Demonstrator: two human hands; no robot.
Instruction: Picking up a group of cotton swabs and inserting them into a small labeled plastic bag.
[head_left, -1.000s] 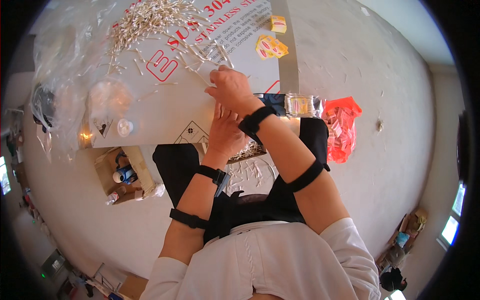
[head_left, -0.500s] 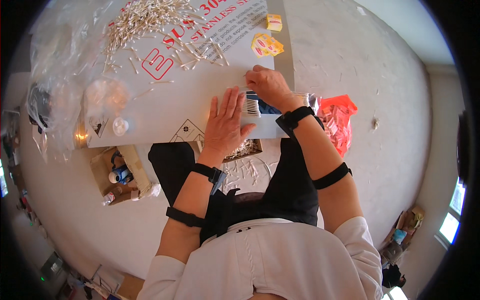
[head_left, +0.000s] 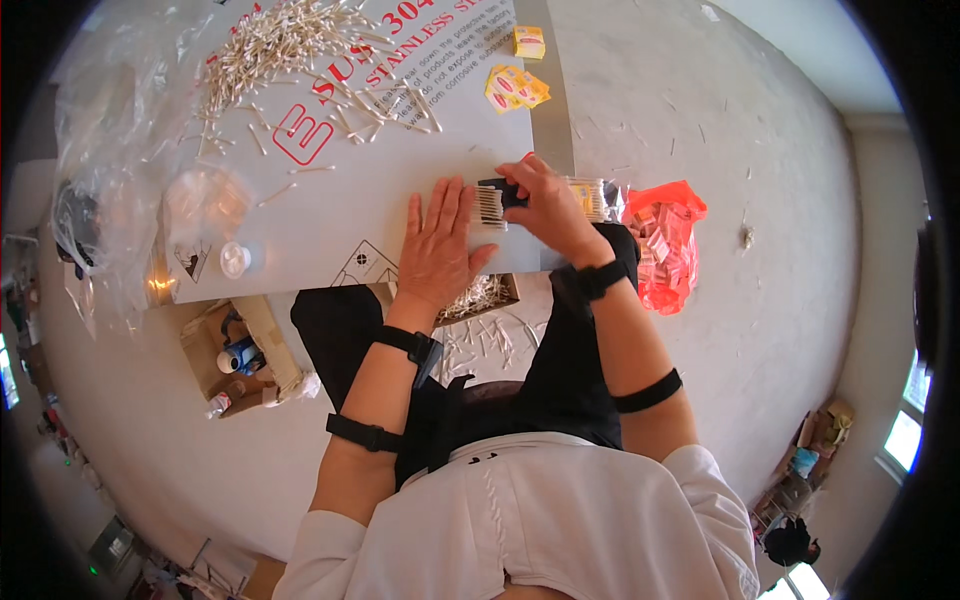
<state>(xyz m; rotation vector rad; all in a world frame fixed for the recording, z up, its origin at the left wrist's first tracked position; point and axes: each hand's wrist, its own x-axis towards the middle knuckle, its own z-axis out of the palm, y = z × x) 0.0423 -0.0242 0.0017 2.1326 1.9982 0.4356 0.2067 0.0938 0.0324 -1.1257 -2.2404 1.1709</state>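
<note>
Head view showed the person seated at a low bench point(head_left: 330, 215) covered by a grey printed sheet. The left hand point(head_left: 437, 245) lay flat and open, palm down, fingers spread, on the sheet near its front edge. Just to its right, touching its fingertips, sat a small row of cotton swabs point(head_left: 489, 206). The right hand point(head_left: 545, 205) was closed over the dark holder behind that row, its grip clamped from above; the swabs projected leftward from under it toward the left hand. A clear pack of swabs point(head_left: 588, 197) lay under the right hand's far side. Loose swabs point(head_left: 285, 40) were heaped at the far end. A red plastic bag point(head_left: 665, 245) sat on the floor, right of the bench.
</note>
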